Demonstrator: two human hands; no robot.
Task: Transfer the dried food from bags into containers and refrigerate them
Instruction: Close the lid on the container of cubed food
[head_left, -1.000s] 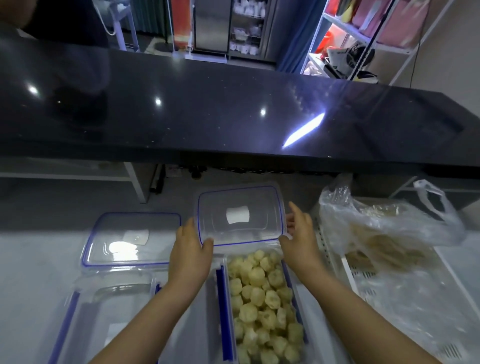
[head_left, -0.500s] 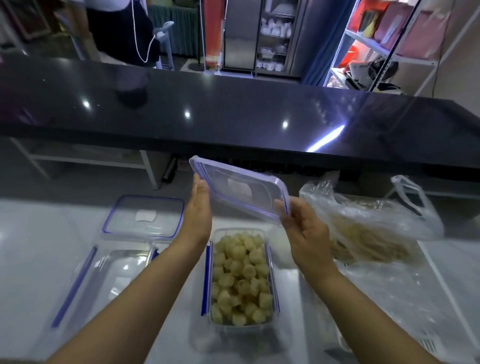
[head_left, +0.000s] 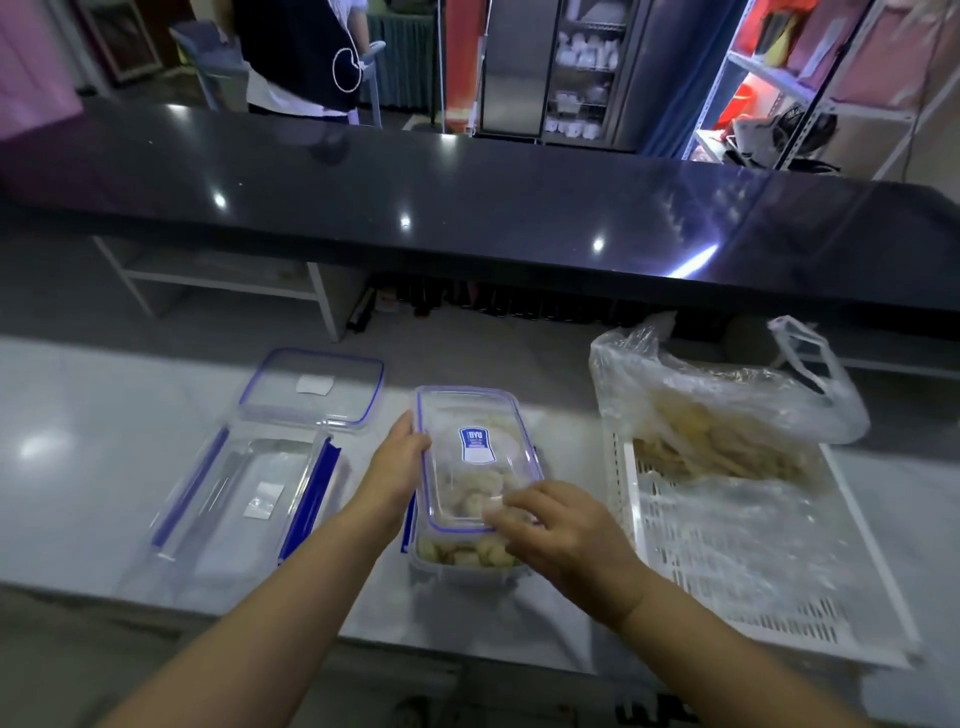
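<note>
A clear container (head_left: 462, 564) full of pale dried food pieces stands on the white counter in front of me. A clear lid (head_left: 470, 452) with a blue seal and a blue label lies on top of it, shifted a little to the far side, so the near end of the food shows. My left hand (head_left: 397, 457) grips the lid's left edge. My right hand (head_left: 563, 532) rests on the lid's near right corner. A clear plastic bag (head_left: 722, 415) of yellowish dried food sits to the right.
An empty clear container (head_left: 244, 501) with blue clips stands to the left, its lid (head_left: 311, 389) lying flat behind it. A white slotted tray (head_left: 748, 561) under the bag fills the right side. A black raised countertop (head_left: 467, 208) runs across behind; a person stands beyond it.
The lid, held tilted in the air above the food container, has been turned over and lowered onto it. Both hands came down with it, and the right hand slid to the near corner.
</note>
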